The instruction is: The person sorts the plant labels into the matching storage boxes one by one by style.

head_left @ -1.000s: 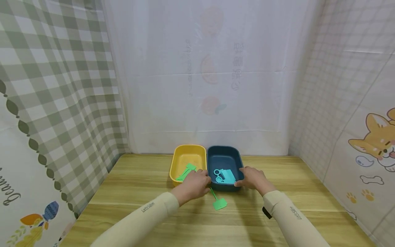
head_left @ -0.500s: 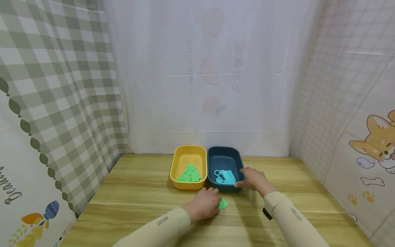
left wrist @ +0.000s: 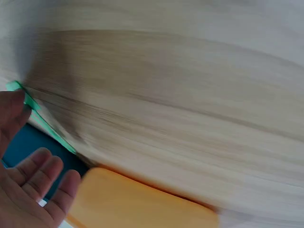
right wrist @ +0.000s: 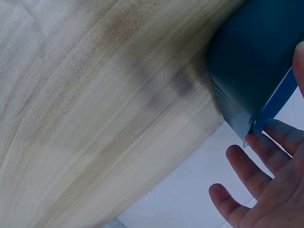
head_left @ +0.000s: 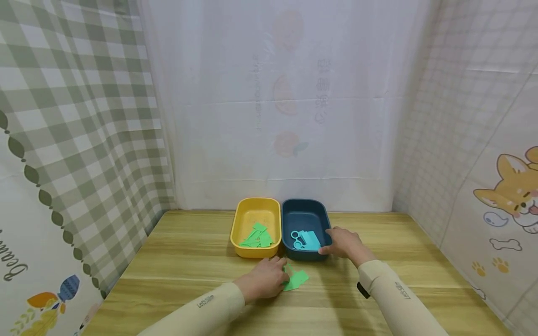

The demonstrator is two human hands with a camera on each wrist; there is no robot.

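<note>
My left hand (head_left: 265,278) is low over the table in front of the tubs. Its thumb and index finger pinch a flat green toy spatula (head_left: 297,279), which appears edge-on as a thin green strip (left wrist: 52,128) in the left wrist view; the other fingers are spread. My right hand (head_left: 343,243) rests at the front right corner of the dark blue tub (head_left: 306,255), thumb by the front wall and fingertips at the rim. Inside that tub lie light blue flat pieces (head_left: 311,241), one with ring-shaped ends (head_left: 296,234). Several flat green pieces (head_left: 258,237) lie in the yellow tub (head_left: 254,253).
The two tubs stand side by side near the back of the wood-grain table (head_left: 189,261). A white curtain (head_left: 235,140) hangs behind them, a green checked cloth (head_left: 109,116) on the left and a patterned cloth (head_left: 445,186) on the right.
My left hand has come from the front of the yellow tub down to the green spatula, then slightly left with it, and the spatula has turned. The right hand stays at the blue tub.
</note>
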